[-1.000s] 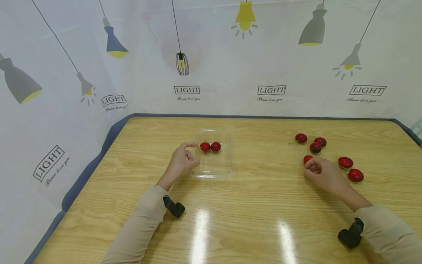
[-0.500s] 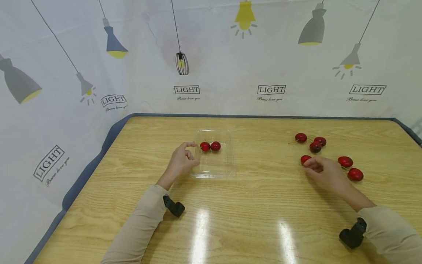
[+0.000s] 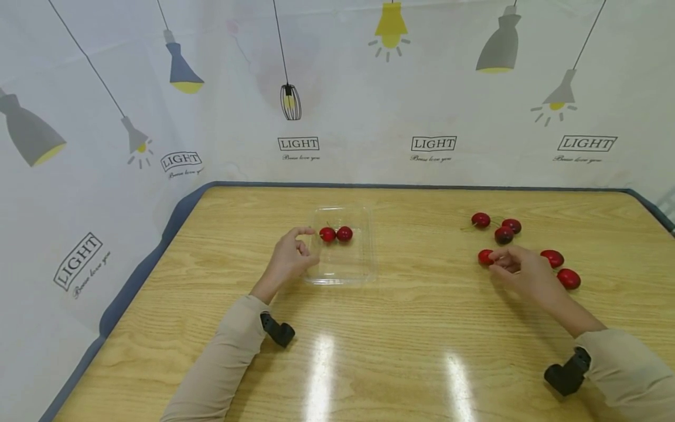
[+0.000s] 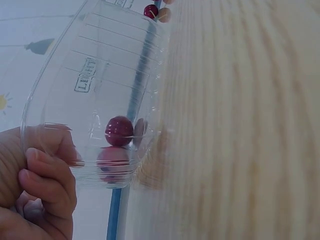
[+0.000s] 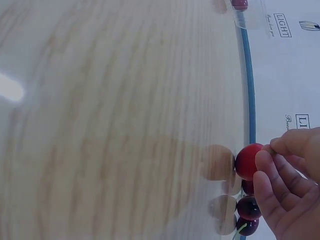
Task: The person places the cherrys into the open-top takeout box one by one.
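Two cherries point(image 3: 344, 234) are lying inside the box point(image 3: 343, 273); the left hand's grip point(image 3: 289, 255) is pinching its side, the right hand's grip point(image 3: 522, 272) pinching another cherry point(image 3: 483, 257) right of it.

Wood-grain table point(image 3: 411, 328); clear plastic container point(image 3: 345, 266) at left, red cherries point(image 3: 504, 235) at right

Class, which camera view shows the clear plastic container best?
The head view: nearly all of the clear plastic container shows, with two cherries inside. Left wrist: closer, but cropped. Right wrist: only a small part.
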{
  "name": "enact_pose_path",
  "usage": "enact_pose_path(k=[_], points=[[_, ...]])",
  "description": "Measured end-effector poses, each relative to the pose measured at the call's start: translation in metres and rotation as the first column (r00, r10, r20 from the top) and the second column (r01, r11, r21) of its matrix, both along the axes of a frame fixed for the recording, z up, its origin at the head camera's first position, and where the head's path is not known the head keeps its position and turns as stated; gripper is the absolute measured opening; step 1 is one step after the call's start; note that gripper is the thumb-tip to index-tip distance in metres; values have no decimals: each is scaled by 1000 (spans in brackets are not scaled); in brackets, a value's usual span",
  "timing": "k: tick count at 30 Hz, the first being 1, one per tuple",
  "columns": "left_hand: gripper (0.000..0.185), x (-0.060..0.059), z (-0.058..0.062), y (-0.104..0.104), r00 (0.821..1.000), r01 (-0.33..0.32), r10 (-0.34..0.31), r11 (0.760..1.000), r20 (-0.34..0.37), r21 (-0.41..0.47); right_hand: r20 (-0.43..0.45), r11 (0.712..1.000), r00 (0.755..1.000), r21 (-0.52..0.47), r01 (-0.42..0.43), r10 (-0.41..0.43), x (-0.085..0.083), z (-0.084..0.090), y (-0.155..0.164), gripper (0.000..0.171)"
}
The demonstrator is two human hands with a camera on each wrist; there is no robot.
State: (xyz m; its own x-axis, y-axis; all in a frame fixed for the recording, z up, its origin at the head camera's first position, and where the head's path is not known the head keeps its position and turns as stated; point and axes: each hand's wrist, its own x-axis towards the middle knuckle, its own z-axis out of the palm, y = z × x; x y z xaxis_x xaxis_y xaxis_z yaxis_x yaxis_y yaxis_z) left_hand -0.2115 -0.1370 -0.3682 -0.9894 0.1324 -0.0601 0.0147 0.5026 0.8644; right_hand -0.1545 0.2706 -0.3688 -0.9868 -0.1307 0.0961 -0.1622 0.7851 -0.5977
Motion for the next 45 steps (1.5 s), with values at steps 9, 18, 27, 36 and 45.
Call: enact_pose_path(k=[9, 18, 27, 36, 45], points=[[54, 0, 0, 0, 1000, 2, -2, 1000, -6, -1, -28, 1000, 1000, 24, 14, -13, -1, 3, 2, 24], [54, -1, -2, 0, 1000, 2, -2, 1000, -15, -6, -51, 999, 999, 33, -3, 4, 0, 7, 2, 19], [53, -1, -3, -1, 1000, 5, -5, 1000, -4, 22, -60, 999, 998, 42, 29, -26, -1, 8, 2, 17], [53, 0, -2, -1, 1000, 7, -7, 1000, -21, 0, -83, 997, 995, 47, 53, -49, -3, 6, 3, 18], [53, 0, -1, 0, 999, 4, -4, 1000, -32, -7, -129, 998, 990, 33, 54, -49, -3, 6, -1, 15]])
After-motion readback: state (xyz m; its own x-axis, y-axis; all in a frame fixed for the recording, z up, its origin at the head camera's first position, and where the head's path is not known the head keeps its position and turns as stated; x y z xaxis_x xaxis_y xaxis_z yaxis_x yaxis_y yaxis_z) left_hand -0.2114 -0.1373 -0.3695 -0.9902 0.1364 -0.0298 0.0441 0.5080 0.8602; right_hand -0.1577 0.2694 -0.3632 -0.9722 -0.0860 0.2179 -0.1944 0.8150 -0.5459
